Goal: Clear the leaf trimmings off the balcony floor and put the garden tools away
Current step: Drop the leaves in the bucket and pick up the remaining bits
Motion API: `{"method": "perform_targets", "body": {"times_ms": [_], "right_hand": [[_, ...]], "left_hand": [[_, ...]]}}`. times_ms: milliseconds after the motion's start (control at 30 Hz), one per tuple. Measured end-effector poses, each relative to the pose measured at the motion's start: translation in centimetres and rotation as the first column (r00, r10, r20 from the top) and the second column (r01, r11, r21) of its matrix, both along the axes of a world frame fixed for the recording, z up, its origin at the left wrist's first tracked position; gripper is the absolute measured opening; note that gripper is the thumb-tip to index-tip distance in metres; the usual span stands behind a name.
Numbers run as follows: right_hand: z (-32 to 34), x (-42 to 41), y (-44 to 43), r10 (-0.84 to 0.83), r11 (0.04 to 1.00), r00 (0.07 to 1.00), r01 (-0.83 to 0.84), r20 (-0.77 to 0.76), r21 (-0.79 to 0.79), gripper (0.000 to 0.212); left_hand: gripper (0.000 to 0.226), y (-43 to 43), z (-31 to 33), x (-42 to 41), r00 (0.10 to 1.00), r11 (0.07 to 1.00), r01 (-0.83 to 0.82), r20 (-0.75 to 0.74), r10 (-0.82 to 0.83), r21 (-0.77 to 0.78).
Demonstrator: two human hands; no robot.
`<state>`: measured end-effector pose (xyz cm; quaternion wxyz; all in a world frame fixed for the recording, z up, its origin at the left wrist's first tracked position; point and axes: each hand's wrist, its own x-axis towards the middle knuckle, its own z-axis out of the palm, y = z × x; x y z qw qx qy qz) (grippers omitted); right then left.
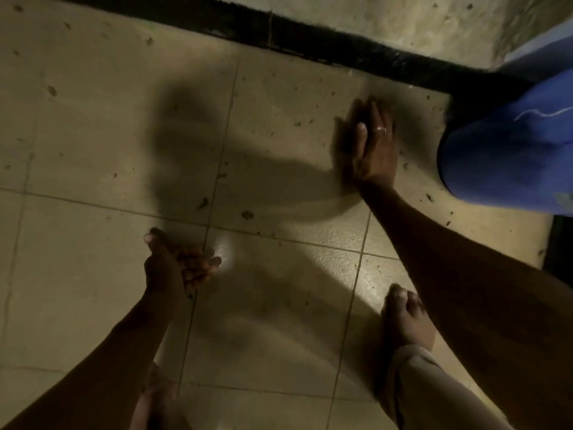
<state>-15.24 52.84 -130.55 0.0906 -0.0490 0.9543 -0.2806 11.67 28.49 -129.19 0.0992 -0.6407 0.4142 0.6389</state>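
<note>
Head view looks straight down at your tiled balcony floor (93, 274), dim and cut by long shadows of your arms. Working from the left, small dark leaf trimmings (203, 203) lie scattered across the pale tiles, most of them tiny flecks, with two larger bits near the middle grout line. Your left hand (176, 268) hangs low over the floor at lower centre-left, palm turned up and fingers curled into a loose cup; whether it holds any scraps you cannot tell in this light. Below it, at the bottom edge, your left foot (158, 395) is only a blur. Further right, your bare right foot (406, 318) stands on the tiles, with a rolled beige trouser leg (415, 377) just behind it. Your right hand (373, 147) reaches further out, fingers straight and held together, flat against the floor, a ring on one finger. Beyond it runs a black skirting strip (310, 45) along the wall. A blue bucket (508, 150) stands at the far right, near that hand but apart from it. No garden tools show.
</note>
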Motion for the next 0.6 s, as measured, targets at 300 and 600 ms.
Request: {"method": "perform_targets", "body": {"times_ms": [300,600], "right_hand": [[-0.9,2.2,-10.7,0.562,0.827,0.821,-0.560,0.103,-0.049,0.061],[-0.5,10.8,-9.6,0.772,0.621,0.636,-0.758,-0.015,-0.200,0.055]], "left_hand": [[0.087,-0.1,0.4,0.0,0.999,1.000,0.002,0.040,-0.002,-0.010],[0.091,-0.3,1.0,-0.3,0.999,0.998,-0.039,0.013,0.038,0.055]]}}
